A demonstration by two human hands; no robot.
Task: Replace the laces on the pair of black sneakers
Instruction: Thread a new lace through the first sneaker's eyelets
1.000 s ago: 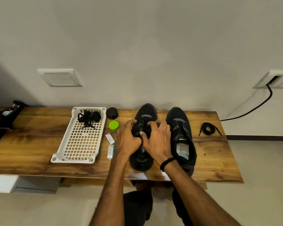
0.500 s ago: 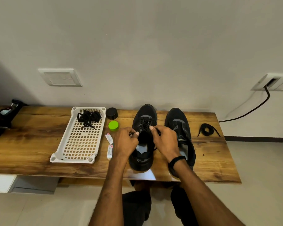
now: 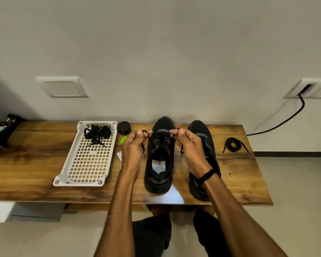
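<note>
Two black sneakers stand side by side on the wooden table [image 3: 32, 164], toes toward the wall. The left sneaker [image 3: 160, 158] is laced with a black lace [image 3: 160, 140]. My left hand [image 3: 132, 147] pinches one free end of that lace, raised to the left of the shoe. My right hand [image 3: 190, 145] pinches the other end, raised to the right. Both strands run taut from the top eyelets up to my fingers. The right sneaker [image 3: 202, 138] is partly hidden behind my right hand and forearm. A loose coiled black lace [image 3: 234, 144] lies at the table's right.
A white perforated tray [image 3: 88, 160] left of the shoes holds a bundle of black laces [image 3: 96, 133]. A black cap [image 3: 124, 127], a green lid [image 3: 123, 140] and a small packet [image 3: 119, 155] lie between tray and shoes. A black cable [image 3: 282, 122] runs from a wall socket.
Both hands left the top of the left sneaker, each took a lace end, and pulled the ends up and apart until the strands drew taut.
</note>
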